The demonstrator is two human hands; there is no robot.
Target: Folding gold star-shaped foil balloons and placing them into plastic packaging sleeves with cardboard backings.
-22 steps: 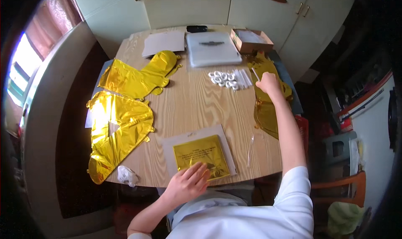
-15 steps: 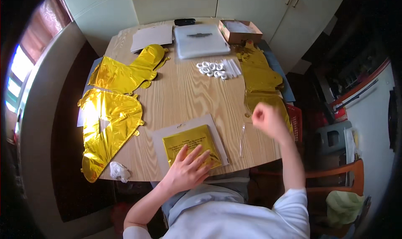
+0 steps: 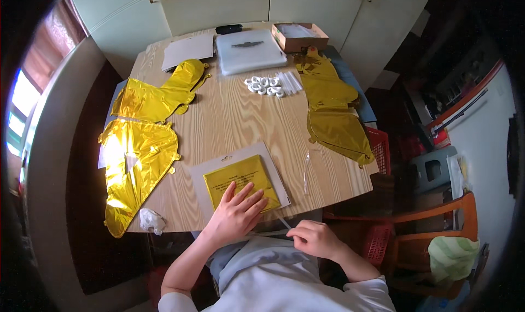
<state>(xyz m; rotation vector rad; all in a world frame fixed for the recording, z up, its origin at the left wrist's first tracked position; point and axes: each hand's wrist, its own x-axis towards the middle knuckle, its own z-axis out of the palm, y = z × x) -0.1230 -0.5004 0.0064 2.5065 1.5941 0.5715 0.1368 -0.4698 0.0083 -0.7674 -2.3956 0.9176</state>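
Left hand lies open, flat on the gold packet at the table edge; right hand pinches a clear straw (just off that edge).

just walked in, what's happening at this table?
A person sits at a wooden table strewn with flat gold foil balloons. The left hand lies flat on a gold foil packet in a clear sleeve near the table's front edge. The right hand, just off the edge, pinches a thin clear straw. A pile of small white rings lies further back.
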